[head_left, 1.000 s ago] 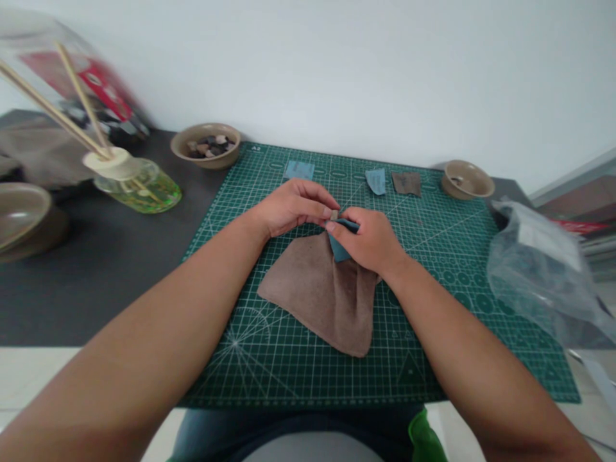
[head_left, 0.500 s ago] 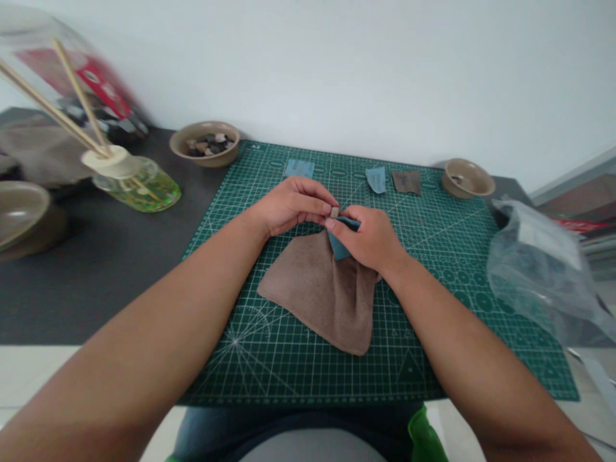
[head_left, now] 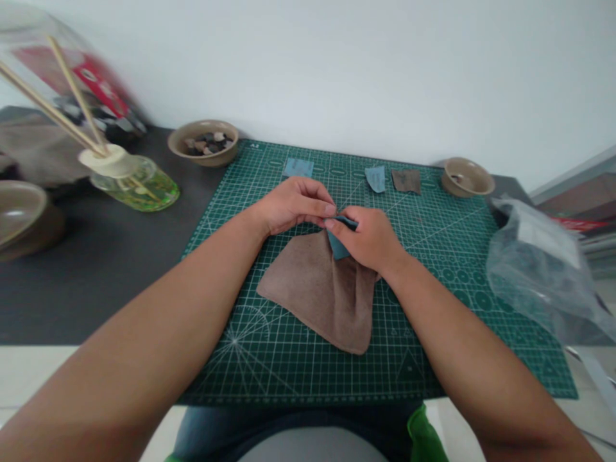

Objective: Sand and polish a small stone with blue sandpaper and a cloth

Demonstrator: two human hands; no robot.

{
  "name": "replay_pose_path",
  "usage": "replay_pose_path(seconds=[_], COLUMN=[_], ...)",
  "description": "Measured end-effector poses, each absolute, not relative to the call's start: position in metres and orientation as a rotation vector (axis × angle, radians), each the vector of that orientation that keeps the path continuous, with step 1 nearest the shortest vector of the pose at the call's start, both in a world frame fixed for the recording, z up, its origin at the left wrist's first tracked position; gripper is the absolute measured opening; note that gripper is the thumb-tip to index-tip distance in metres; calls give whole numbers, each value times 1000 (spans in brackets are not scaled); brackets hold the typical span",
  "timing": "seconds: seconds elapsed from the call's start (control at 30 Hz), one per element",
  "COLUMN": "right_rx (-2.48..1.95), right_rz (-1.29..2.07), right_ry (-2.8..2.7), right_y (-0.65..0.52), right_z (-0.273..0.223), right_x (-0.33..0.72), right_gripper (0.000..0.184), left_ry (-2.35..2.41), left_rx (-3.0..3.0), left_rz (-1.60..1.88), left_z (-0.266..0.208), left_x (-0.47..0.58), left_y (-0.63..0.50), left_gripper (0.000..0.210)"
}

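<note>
My left hand (head_left: 301, 205) is closed, thumb and fingertips pinching a small tan stone that they now almost wholly hide. Up against it, my right hand (head_left: 370, 236) grips a folded piece of blue-grey sandpaper (head_left: 339, 247). The sandpaper's folded edge meets the left fingertips. Beneath both hands a brown cloth (head_left: 308, 276) lies spread and creased on the green cutting mat (head_left: 289, 372). Part of the cloth is covered by the right hand.
Flat sandpaper pieces lie at the back: a blue one (head_left: 299, 168), a curled blue one (head_left: 375, 179) and a brown one (head_left: 406, 181). A bowl of stones (head_left: 178, 147), another bowl (head_left: 468, 186), a reed diffuser (head_left: 137, 183) and a plastic bag (head_left: 534, 256) stand around.
The tan stone showed between the fingertips before; now the left thumb and fingers cover it. Both hands stay in nearly the same place, and the cloth has not moved.
</note>
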State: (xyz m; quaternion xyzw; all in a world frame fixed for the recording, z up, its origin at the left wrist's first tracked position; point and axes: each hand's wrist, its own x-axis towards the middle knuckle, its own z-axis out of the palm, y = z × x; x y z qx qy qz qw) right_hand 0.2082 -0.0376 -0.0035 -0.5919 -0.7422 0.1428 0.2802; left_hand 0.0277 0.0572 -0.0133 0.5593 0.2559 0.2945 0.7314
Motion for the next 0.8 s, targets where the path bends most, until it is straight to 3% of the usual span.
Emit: replay_pose_path(seconds=[0.63, 0.8], right_rx=[-1573, -1589], right_rz=[394, 387], right_ry=[-1988, -1954], right_y=[-37, -37], right_z=[-3, -4], right_x=[209, 209], right_gripper=[36, 38], left_ry=[559, 593], left_rx=[1233, 1300], left_rz=[669, 670], left_z=[-16, -15], left_x=[30, 30], left_y=[57, 55], left_gripper=[39, 29])
